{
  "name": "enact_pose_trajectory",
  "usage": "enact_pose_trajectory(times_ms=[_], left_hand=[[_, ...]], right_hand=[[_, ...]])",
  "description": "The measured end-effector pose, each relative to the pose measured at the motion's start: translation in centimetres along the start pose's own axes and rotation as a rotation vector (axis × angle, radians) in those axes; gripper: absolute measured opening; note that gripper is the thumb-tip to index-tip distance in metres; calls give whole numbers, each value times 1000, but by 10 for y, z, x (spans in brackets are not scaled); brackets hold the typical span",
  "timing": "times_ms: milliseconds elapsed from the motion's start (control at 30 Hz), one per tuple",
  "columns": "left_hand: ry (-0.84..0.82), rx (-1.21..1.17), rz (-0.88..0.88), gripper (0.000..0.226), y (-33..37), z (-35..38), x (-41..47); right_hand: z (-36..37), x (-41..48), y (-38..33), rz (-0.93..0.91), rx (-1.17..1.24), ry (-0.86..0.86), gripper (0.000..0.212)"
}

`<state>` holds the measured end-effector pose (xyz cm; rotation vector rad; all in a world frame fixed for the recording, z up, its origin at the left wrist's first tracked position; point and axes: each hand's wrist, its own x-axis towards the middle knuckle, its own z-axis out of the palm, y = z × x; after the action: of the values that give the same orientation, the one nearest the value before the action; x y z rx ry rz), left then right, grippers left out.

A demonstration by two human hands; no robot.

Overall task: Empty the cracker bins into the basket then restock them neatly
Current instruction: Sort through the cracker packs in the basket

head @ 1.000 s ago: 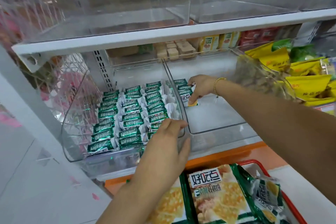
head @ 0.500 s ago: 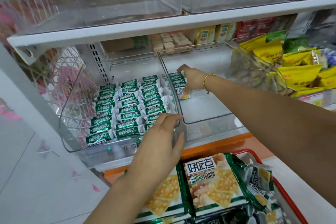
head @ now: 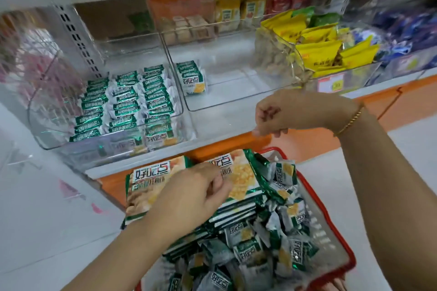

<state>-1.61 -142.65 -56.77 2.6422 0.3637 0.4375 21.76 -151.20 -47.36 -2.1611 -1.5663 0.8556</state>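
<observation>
White shelf [head: 224, 123] with an orange front strip carries two clear acrylic cracker bins side by side, their walls touching. The left bin [head: 94, 146] is packed with three neat rows of small green-and-silver cracker packets [head: 127, 101] running front to back. The right bin [head: 236, 87] holds only a short stack of the same packets [head: 192, 77], set in its back left corner against the shared wall. Just below the shelf edge sits the red basket [head: 351, 262], with two large cracker bags [head: 151, 179] lying flat at its far end and a loose heap of small packets [head: 283, 220] filling the near end. My left grip [head: 189, 198] lies on top of the large bags with its fingers bent over one of them; motion blur keeps me from telling whether they pinch it. My right grip [head: 295, 111] hangs above the basket, in front of the right bin, fingers loosely curled downward with nothing in them. Yellow snack bags [head: 316, 49] crowd the next bin to the right. On my right wrist sits a thin gold bracelet [head: 350, 120].
</observation>
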Motion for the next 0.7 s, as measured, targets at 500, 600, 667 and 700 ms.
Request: enact_pose_trajectory(times_ms=[500, 600, 667, 700], left_hand=[[-601, 112, -637, 52, -48, 158, -89], [-495, 254, -521, 61, -52, 180, -100], [-445, 238, -496, 63, -51, 193, -105], [-420, 230, -496, 61, -50, 197, -105]], right_hand=[[149, -24, 166, 386, 72, -19, 24], [175, -20, 172, 464, 164, 159, 41], [186, -20, 171, 479, 185, 262, 36], [190, -20, 170, 480, 173, 294, 33]])
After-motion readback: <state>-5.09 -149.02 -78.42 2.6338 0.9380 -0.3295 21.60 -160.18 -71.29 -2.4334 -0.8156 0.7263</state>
